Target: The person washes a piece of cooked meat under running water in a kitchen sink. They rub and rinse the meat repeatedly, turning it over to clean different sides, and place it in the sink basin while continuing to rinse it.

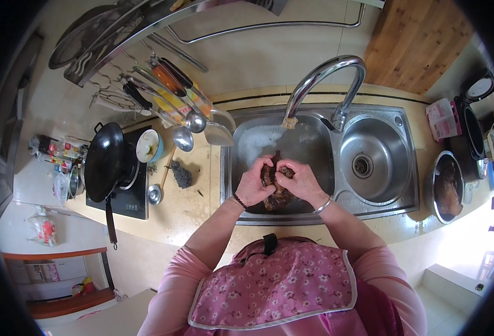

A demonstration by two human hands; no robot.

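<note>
Both hands grip a dark brown piece of meat [277, 198] over the large basin [314, 147] of a stainless steel sink. My left hand [255, 180] holds its left side, and my right hand [298, 180] has its right side, fingers curled in towards the middle. The meat's lower end hangs below the hands; its exact kind is unclear. Cloudy water with whitish foam [259, 136] covers the basin floor. Above the basin arches a chrome faucet [326, 69], with a pale cloth-like piece at its spout.
The small round basin [375, 159] lies to the right. Beyond it a metal bowl [434, 189] holds a large piece of meat [448, 189]. At left are a steel-wool scrubber [181, 174], a ladle [154, 194], a black wok [104, 161] and hanging utensils [182, 137]. A wooden board [415, 46] leans behind.
</note>
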